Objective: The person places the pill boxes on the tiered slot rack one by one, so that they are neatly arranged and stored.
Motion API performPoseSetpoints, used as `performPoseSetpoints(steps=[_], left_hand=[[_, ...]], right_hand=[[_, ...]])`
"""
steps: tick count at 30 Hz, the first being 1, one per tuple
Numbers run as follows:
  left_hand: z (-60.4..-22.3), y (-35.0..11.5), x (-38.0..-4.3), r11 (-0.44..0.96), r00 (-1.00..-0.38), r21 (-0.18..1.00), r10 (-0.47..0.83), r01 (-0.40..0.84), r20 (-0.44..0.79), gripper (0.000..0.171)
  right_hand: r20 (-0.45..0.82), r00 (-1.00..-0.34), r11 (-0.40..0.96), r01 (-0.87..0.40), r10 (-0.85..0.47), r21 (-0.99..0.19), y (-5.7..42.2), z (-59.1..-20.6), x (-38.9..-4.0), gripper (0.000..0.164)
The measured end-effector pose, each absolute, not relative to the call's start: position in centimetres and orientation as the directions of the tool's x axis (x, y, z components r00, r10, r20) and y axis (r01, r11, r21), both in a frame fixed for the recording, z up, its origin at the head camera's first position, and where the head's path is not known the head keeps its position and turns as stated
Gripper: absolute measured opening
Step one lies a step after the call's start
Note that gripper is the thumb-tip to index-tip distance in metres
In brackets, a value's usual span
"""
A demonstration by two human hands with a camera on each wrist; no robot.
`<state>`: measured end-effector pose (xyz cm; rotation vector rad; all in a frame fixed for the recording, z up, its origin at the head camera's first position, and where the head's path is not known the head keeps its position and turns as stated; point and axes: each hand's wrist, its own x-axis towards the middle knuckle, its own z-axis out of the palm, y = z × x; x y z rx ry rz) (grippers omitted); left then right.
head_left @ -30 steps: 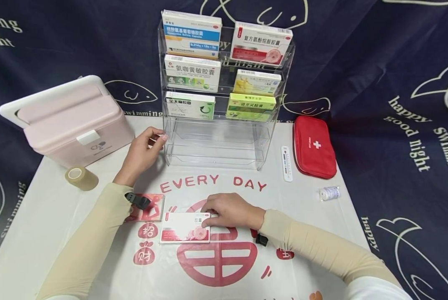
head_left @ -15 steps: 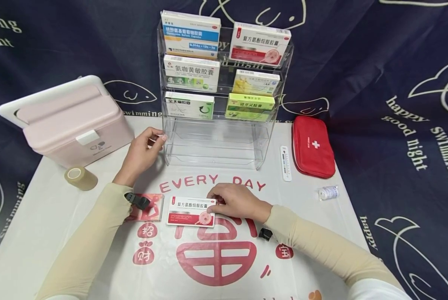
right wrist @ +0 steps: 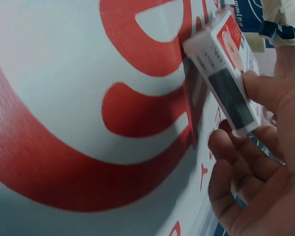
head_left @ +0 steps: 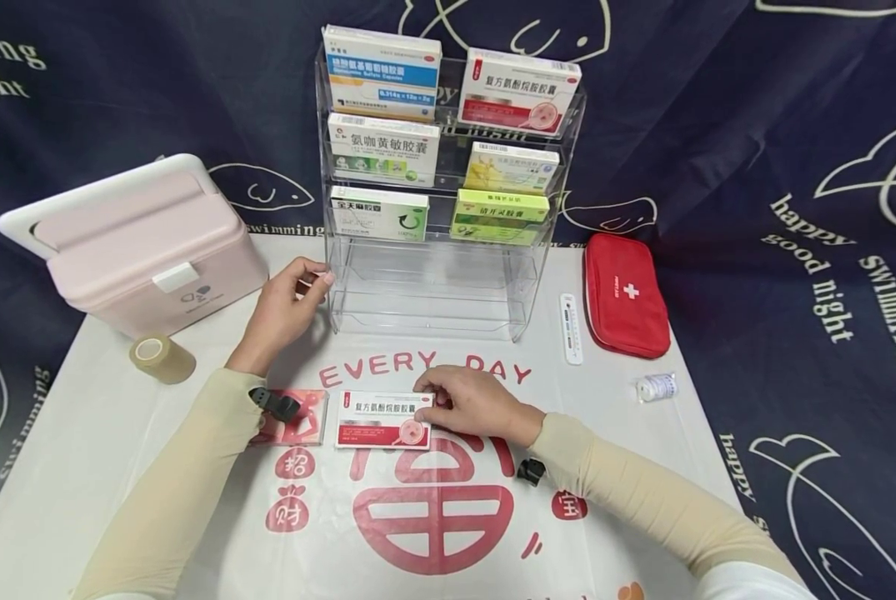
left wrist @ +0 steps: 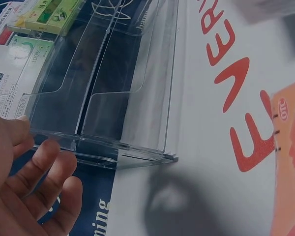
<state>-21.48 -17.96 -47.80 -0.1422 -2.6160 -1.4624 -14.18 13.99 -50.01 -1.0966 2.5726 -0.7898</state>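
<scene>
My right hand (head_left: 478, 404) pinches the right end of a white and red medicine box (head_left: 376, 421). In the right wrist view the box (right wrist: 223, 73) is tilted, held off the printed table, thumb on its front and fingers behind. My left hand (head_left: 286, 312) is at the left side of a clear acrylic rack (head_left: 425, 287). In the left wrist view its thumb and fingers lie on either side of the rack's edge (left wrist: 103, 140). Medicine boxes fill the rack's upper three tiers, among them a matching white and red box (head_left: 521, 93) at top right.
Under my left wrist lies a flat red and pink box (head_left: 308, 421). A pink medicine case (head_left: 155, 258) and a tape roll (head_left: 162, 358) stand left. To the right are a thermometer (head_left: 571, 329), a red first-aid pouch (head_left: 626, 296) and a wrapped bandage roll (head_left: 655, 387).
My right hand has moved the white and red box away from me, toward the rack, and its face now reads without glare. The left hand stays at the rack's side.
</scene>
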Motion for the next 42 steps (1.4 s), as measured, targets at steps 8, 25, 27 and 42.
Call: performPoseSetpoints(steps=[8, 25, 27, 42], left_hand=[[-47.9, -17.9, -21.4, 0.519, -0.986, 0.842, 0.013, 0.148, 0.165, 0.034], [-47.9, -18.0, -21.4, 0.524, -0.988, 0.841, 0.014, 0.138, 0.153, 0.036], [-47.9, -18.0, -21.5, 0.525, -0.988, 0.84, 0.015, 0.138, 0.153, 0.036], [-47.8, -18.0, -21.5, 0.518, -0.99, 0.846, 0.01, 0.123, 0.138, 0.037]], right_hand=[[0.179, -0.711, 0.522, -0.64, -0.68, -0.564, 14.7, -49.7, -14.8, 0.032], [0.252, -0.619, 0.344, -0.677, -0.744, -0.65, 14.8, -50.3, -14.8, 0.034], [0.239, -0.614, 0.338, -0.672, -0.752, -0.659, 14.8, -50.4, -14.7, 0.034], [0.34, -0.624, 0.339, -0.715, -0.704, -0.611, 15.3, -51.1, -15.7, 0.03]])
